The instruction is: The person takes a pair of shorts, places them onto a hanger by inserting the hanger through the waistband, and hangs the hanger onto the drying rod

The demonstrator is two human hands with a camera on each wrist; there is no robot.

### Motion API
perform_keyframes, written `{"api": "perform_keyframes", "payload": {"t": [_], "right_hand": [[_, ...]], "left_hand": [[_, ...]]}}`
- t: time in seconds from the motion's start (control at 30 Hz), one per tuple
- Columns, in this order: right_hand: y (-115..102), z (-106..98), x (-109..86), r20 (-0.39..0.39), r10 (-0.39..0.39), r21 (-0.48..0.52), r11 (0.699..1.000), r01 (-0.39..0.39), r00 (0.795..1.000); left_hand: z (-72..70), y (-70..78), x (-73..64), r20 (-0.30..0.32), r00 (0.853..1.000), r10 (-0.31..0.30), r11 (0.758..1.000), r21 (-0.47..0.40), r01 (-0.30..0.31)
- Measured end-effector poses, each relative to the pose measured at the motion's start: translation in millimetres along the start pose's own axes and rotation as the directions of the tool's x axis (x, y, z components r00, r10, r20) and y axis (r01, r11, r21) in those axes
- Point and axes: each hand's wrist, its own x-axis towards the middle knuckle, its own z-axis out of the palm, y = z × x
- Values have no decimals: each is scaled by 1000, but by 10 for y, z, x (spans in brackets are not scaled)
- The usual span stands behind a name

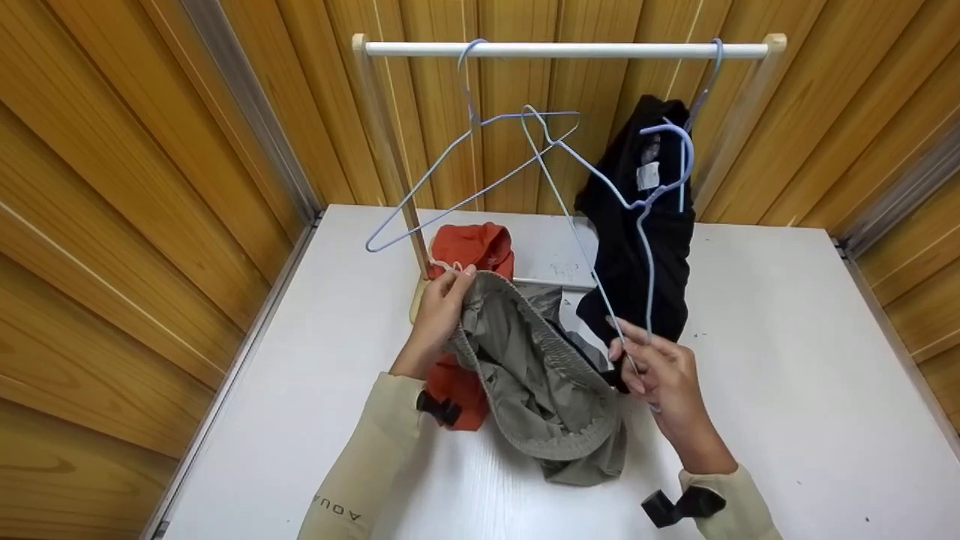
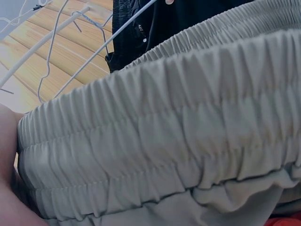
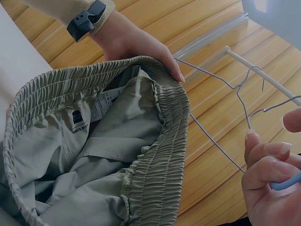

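The two hands are apart. The left hand [image 1: 441, 309] pinches the far-left end of the waistband of grey-green elastic-waist pants [image 1: 517, 367], which hang open-mouthed between the hands, over the near-middle of the white tabletop [image 1: 787, 360]. Inside the waistband is a white label [image 3: 106, 104]. The right hand [image 1: 667, 375] grips a blue wire hanger [image 1: 637, 203] by its wires, hook upward. At the far side, a rail [image 1: 592, 50] bears a hanger [image 1: 471, 131] at left and black garment [image 1: 624, 262] on another hanger at right. Orange cloth [image 1: 471, 250] lies beyond the left hand.
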Motion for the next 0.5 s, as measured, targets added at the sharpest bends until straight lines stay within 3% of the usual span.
{"api": "perform_keyframes", "payload": {"t": [0.27, 0.5], "right_hand": [[27, -31, -15, 45, -18, -1, 1000, 18, 999], [61, -75, -13, 155, -72, 14, 997, 70, 985]], "left_hand": [[-62, 88, 35, -67, 998, -14, 1000, 8, 15], [-125, 154, 56, -103, 995, -18, 1000, 4, 18]]}}
